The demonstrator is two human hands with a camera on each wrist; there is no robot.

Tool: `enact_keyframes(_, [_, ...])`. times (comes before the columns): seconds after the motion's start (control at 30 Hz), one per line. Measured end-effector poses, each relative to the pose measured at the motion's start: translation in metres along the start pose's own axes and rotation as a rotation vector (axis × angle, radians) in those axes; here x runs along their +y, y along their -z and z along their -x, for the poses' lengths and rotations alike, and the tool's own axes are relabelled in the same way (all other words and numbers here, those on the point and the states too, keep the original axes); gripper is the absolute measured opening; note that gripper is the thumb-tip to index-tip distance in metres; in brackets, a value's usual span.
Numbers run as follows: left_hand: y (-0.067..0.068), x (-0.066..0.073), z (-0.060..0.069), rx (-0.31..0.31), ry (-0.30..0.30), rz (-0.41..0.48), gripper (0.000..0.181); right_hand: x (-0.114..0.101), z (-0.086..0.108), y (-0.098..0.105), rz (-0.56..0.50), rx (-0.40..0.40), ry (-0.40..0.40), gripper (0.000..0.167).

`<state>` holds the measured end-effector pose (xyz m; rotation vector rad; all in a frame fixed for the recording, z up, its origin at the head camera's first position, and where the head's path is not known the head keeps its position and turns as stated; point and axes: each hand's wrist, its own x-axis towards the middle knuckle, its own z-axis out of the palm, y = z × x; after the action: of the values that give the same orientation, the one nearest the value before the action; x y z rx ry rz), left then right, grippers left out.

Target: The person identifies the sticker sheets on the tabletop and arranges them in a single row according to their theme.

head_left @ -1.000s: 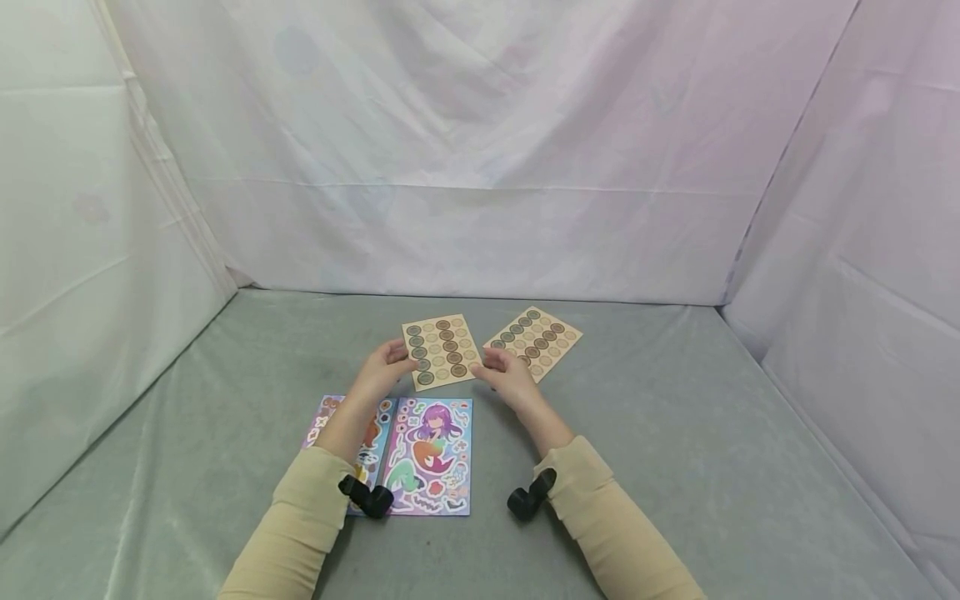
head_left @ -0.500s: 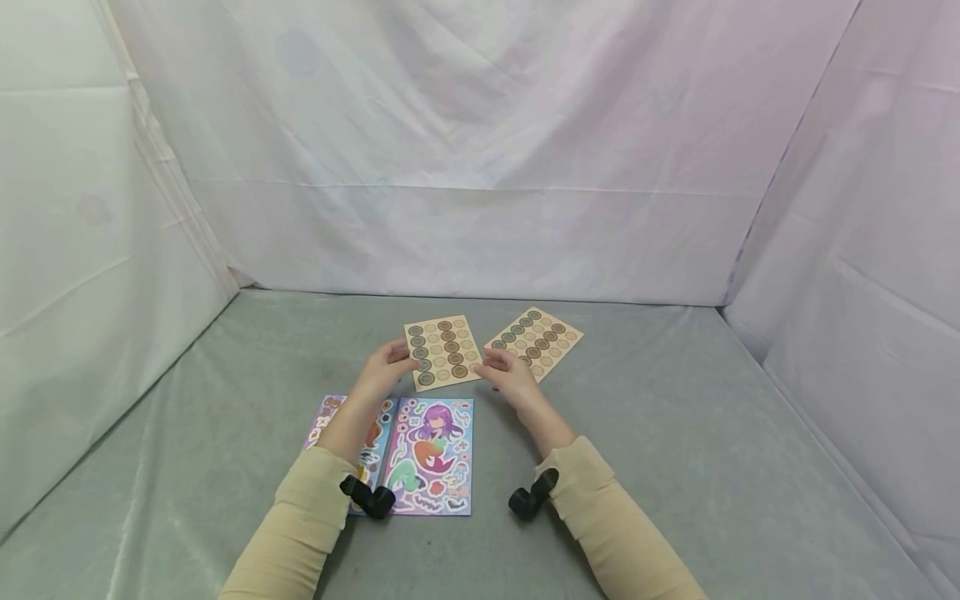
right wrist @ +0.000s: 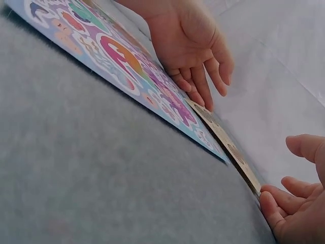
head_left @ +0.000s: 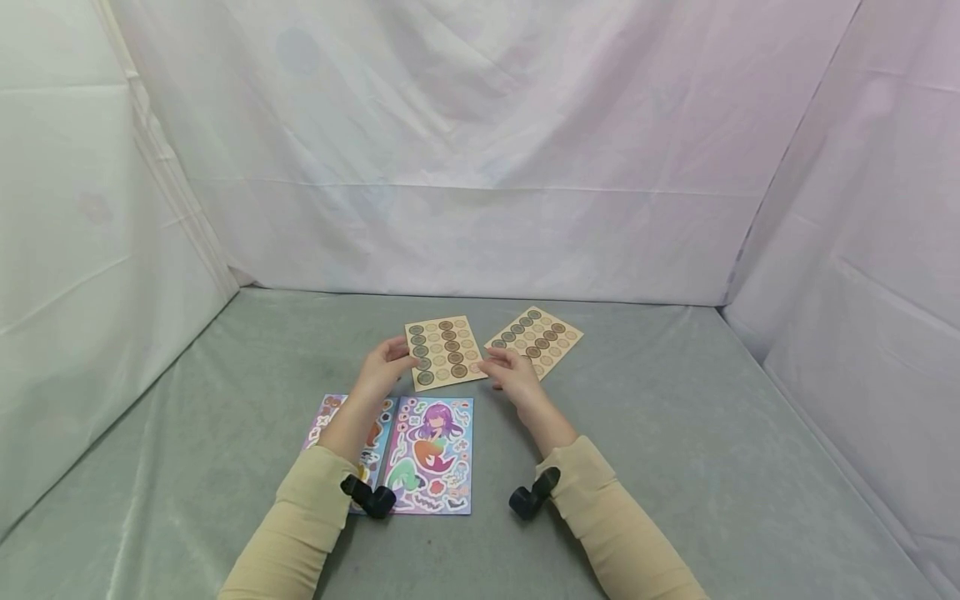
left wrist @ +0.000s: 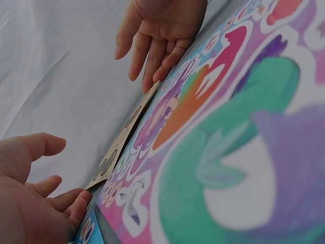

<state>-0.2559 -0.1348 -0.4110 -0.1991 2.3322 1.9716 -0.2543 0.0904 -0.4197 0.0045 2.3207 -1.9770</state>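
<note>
The beige coin-sticker sheet [head_left: 446, 353] lies on the worktop [head_left: 675, 433] between my hands, its longer side running away from me. My left hand [head_left: 380, 368] touches its left edge, my right hand [head_left: 516, 380] its near right corner, fingers loosely extended, pinching nothing.

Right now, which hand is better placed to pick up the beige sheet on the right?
Likely the right hand: its fingers overlap that beige sheet in the head view; the left hand is at the other sheet's left edge.
</note>
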Motion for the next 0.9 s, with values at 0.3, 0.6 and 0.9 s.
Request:
enact_keyframes(0.3, [-0.0010,0.0018,-0.0003,0.036,0.002,0.023,0.060,-0.0011,0.0001,0.0006,-0.023,0.026,-0.018,0.046])
enact_keyframes(0.6, [-0.0008,0.0023,0.0014,0.040,-0.032,0.040,0.061,-0.0031,0.0009,-0.0004,-0.064,0.045,-0.035,0.046])
enact_keyframes(0.9, [-0.0026,0.0013,0.0025,0.064,-0.052,0.074,0.063,-0.0032,0.0014,-0.0008,-0.077,0.060,-0.045,0.045])
